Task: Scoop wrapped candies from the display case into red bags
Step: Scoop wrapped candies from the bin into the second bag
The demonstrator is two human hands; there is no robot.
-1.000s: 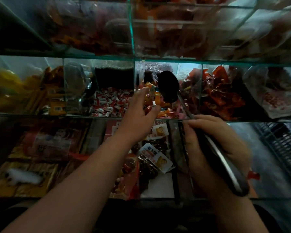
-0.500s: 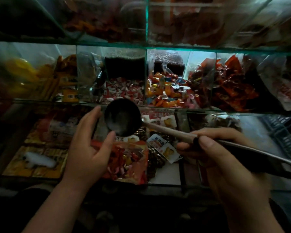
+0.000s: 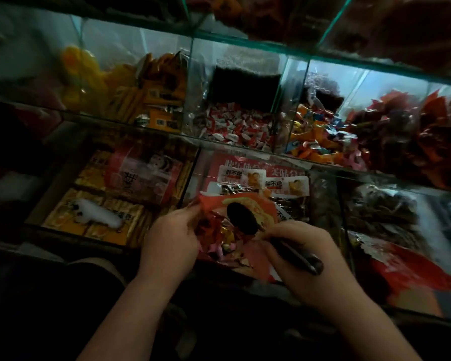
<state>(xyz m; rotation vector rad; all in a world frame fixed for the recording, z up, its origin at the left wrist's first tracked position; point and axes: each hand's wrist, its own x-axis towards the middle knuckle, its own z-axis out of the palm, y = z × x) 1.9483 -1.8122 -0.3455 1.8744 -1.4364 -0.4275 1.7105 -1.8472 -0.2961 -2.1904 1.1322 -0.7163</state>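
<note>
A red bag (image 3: 255, 204) lies open low in the middle, with wrapped candies (image 3: 220, 234) showing inside it. My left hand (image 3: 171, 239) grips the bag's left edge. My right hand (image 3: 303, 252) is closed on the handle of a dark scoop (image 3: 241, 221), whose round bowl sits tipped in the bag's mouth. Behind, on the glass shelf, one compartment holds red-and-white wrapped candies (image 3: 235, 126) and the one to its right holds mixed orange and blue wrapped candies (image 3: 318, 138).
Glass dividers (image 3: 279, 97) split the shelf into bins. Yellow packets (image 3: 151, 92) fill the left bin, dark red packets (image 3: 414, 131) the right. Below lie boxed snacks (image 3: 138, 175), labelled packs (image 3: 266, 182) and another red bag (image 3: 412, 267) at the right.
The scoop came back from the mixed-candy bin, down to the red bag, and now tips into its mouth. My left hand dropped from the bin and took the bag's edge.
</note>
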